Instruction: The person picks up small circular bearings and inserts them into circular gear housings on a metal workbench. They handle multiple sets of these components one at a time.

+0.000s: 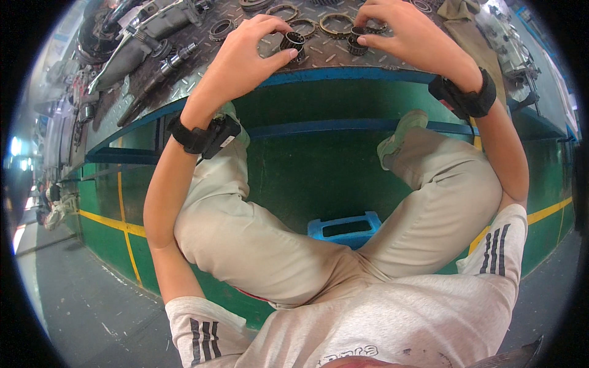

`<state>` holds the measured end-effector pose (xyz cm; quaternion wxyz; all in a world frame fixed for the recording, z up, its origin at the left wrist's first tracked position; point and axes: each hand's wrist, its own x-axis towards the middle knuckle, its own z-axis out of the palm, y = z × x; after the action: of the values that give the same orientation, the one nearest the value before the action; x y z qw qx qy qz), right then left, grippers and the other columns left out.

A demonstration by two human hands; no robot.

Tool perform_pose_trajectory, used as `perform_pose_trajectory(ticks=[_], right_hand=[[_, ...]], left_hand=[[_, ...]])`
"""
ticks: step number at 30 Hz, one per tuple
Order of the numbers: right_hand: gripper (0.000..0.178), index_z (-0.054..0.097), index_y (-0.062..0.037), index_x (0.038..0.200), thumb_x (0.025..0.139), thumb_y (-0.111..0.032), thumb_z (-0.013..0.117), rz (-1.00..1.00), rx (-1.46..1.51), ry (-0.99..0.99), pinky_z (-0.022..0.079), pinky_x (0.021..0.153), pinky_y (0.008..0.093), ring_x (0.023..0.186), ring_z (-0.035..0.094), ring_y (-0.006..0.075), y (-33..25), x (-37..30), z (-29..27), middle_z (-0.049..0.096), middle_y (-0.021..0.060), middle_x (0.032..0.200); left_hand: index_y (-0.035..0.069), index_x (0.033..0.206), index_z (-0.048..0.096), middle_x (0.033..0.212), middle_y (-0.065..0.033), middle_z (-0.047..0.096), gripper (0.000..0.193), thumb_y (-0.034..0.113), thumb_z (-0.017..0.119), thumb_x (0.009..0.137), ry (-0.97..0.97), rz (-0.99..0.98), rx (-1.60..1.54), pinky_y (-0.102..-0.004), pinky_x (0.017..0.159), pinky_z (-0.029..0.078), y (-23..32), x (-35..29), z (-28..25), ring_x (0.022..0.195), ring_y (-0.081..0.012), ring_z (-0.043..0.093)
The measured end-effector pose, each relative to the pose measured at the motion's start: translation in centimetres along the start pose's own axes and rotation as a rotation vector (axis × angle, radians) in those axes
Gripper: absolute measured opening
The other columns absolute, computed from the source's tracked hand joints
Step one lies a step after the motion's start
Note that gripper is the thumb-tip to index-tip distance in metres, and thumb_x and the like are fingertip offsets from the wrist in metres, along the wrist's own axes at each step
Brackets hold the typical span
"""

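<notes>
My left hand (248, 58) is closed, thumb and forefinger pinching a small dark needle bearing (293, 42) by its sides. The bearing is a short open cylinder, upright at the table's near edge. Across from it, my right hand (408, 38) pinches a similar dark needle bearing (356, 44), also upright and low over the metal tabletop. Whether either bearing rests on the surface, I cannot tell. Between and behind the hands lie thin toothed rings, among them a brass-coloured synchronizer ring (337, 26) and a ring (304, 27) beside the left bearing.
A ribbed ring (221, 29) lies left of my left hand. Further left are a splined shaft (164, 75) and a grey metal housing (138, 54). A brown cloth (460, 30) and a metal casing (506, 49) are at right. Below the blue table edge (362, 73) stands a blue stool (345, 227).
</notes>
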<state>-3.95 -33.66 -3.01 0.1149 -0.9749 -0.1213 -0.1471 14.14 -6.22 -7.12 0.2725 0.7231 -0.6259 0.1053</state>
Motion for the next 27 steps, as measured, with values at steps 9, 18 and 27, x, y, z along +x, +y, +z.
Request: perform_pose_trajectory(ticks=[9,18,27], right_hand=[[0.032,0.073,-0.0017,0.111,0.096,-0.029,0.078,0.041,0.005,-0.072,0.051,0.099,0.0466,0.112,0.064,0.0392,-0.2,0.1,0.1,0.070,0.0190,0.113],[0.040,0.072,-0.0006,0.119,0.095,-0.031,0.079,0.018,-0.004,-0.112,0.051,0.102,0.0463,0.115,0.065,0.0390,-0.1,0.1,0.4,0.070,0.0201,0.115],[0.041,0.072,-0.0001,0.121,0.089,-0.024,0.081,0.043,0.059,-0.149,0.054,0.099,0.0469,0.111,0.068,0.0394,0.7,0.2,1.6,0.072,0.0209,0.114]], left_hand=[[0.003,0.126,0.070,0.134,-0.0114,0.073,0.037,0.019,0.079,0.094,0.029,0.011,0.002,-0.0401,0.114,0.048,0.2,0.1,0.4,0.127,-0.0300,0.067],[0.005,0.124,0.072,0.136,-0.0120,0.073,0.033,0.019,0.077,0.094,0.001,-0.016,-0.071,-0.0422,0.117,0.045,0.0,-0.1,0.3,0.131,-0.0315,0.066],[0.008,0.139,0.069,0.129,-0.0125,0.077,0.055,0.019,0.084,0.088,-0.039,-0.101,-0.113,-0.0400,0.112,0.050,0.6,-0.2,0.3,0.125,-0.0298,0.071]])
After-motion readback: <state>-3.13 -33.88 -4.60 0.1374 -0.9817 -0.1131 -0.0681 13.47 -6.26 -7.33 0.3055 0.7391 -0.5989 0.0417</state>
